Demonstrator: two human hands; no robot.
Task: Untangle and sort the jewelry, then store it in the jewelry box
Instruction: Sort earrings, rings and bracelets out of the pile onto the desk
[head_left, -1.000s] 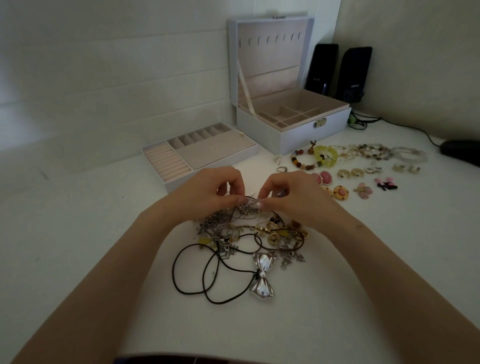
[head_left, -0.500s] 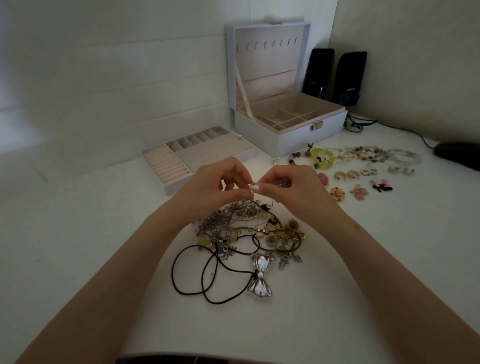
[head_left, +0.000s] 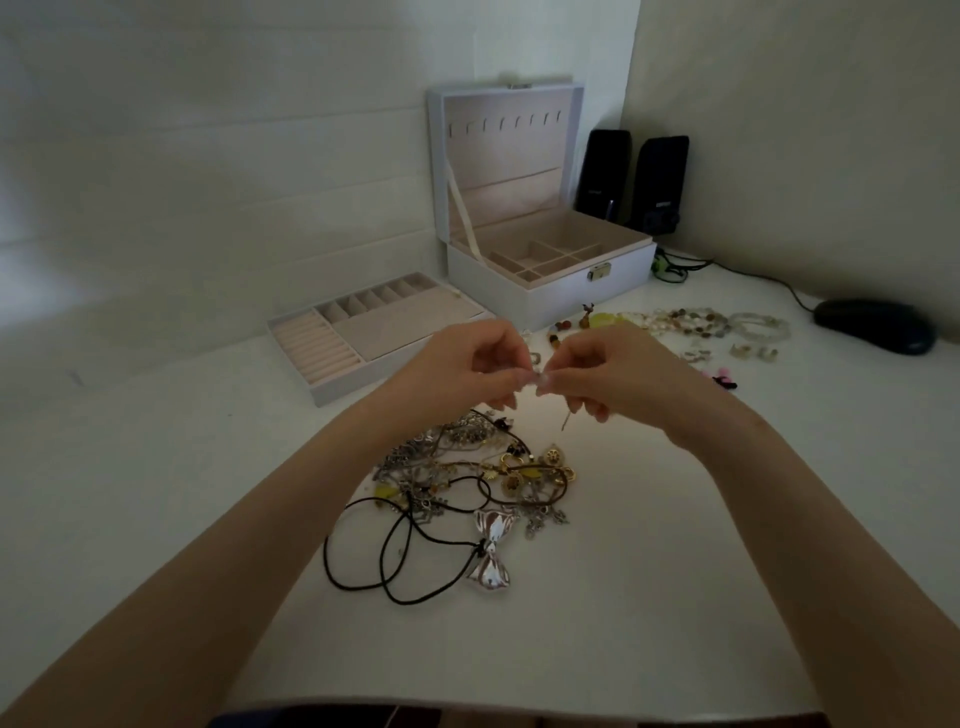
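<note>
- Head view: the left hand (head_left: 462, 364) and the right hand (head_left: 618, 374) meet fingertip to fingertip above the table (head_left: 675, 597). Both pinch one small piece (head_left: 537, 376), too tiny to identify. A thin strand (head_left: 565, 422) hangs below the right hand.
- Just beneath the hands lies the tangle (head_left: 467, 467) of chains and charms. A black cord (head_left: 395, 566) and a silver bow pendant (head_left: 491, 556) are at its near edge.
- Bracelets (head_left: 701, 322) lie in a row to the right, apart from the tangle. The jewelry box (head_left: 550, 283) stands open behind, with its tray (head_left: 374, 332) beside it on the left.
- The step in hand looks like untangling, with one piece being worked loose or unclasped.
- The next move calls for a gentle, steady pull so the strand doesn't snag, then laying the piece with its like.
</note>
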